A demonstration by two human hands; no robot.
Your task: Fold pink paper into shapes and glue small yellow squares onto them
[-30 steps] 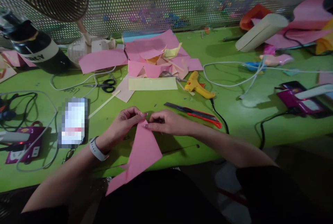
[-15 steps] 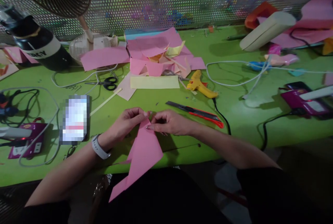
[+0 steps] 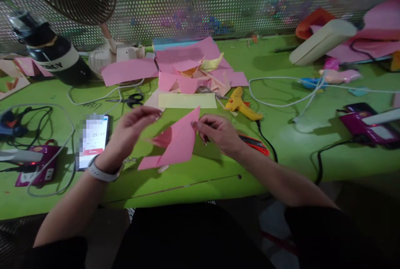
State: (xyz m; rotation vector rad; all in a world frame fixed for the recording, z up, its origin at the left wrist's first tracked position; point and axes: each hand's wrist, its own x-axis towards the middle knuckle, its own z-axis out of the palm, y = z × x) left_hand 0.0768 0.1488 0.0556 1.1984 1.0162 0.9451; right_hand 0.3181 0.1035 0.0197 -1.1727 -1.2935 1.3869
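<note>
A folded sheet of pink paper [image 3: 181, 137] hangs just above the green table, tilted, with its pointed tip upward and a narrow flap toward the lower left. My right hand [image 3: 218, 133] pinches its right edge between thumb and curled fingers. To the left, my left hand [image 3: 134, 125] is apart from the paper, its fingers stretched out and holding nothing I can see. An orange-and-black utility knife [image 3: 256, 144] lies partly behind my right hand. A small pale scrap [image 3: 163, 169] sits by the paper's lower edge.
Behind are pink paper pieces [image 3: 184, 58], a pale yellow strip [image 3: 187, 100], black scissors [image 3: 134, 100] and a yellow glue gun [image 3: 242, 104]. A phone [image 3: 95, 139] lies left, near a fan [image 3: 108, 48] and a bottle [image 3: 62, 60]. Purple power strips [image 3: 368, 123] and cables flank the table.
My left hand has let go of the pink paper and moved left. My right hand has turned and lifted the paper away from the table's front edge, its tip now pointing up and right.
</note>
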